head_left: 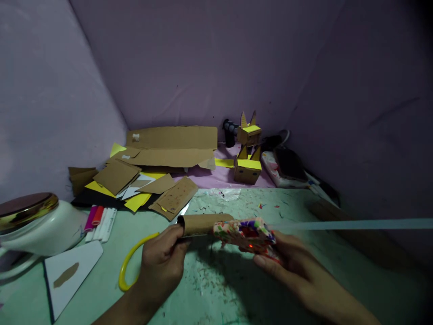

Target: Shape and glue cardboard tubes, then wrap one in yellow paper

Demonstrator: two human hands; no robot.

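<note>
My left hand [165, 257] is closed round the near end of a brown cardboard tube [203, 224], which lies sideways above the table. In my right hand [297, 266] is a glue gun [241, 232] with a colourful patterned cover and a small red light. A long translucent glue stick [355, 224] runs out of its back to the right. The gun's front end meets or overlaps the tube's right end; its nozzle is hidden. Beside my left wrist, a yellow scissors handle [126, 266] lies on the table, its blades mostly covered by the hand and tube.
Cardboard pieces [172, 151] and yellow paper [137, 201] are heaped at the back left. Two eared cardboard boxes [248, 174] stand at the back. Markers [107, 224], a white pot [64, 225] and a white card piece [72, 275] are left. A dark phone-like object [290, 163] lies right.
</note>
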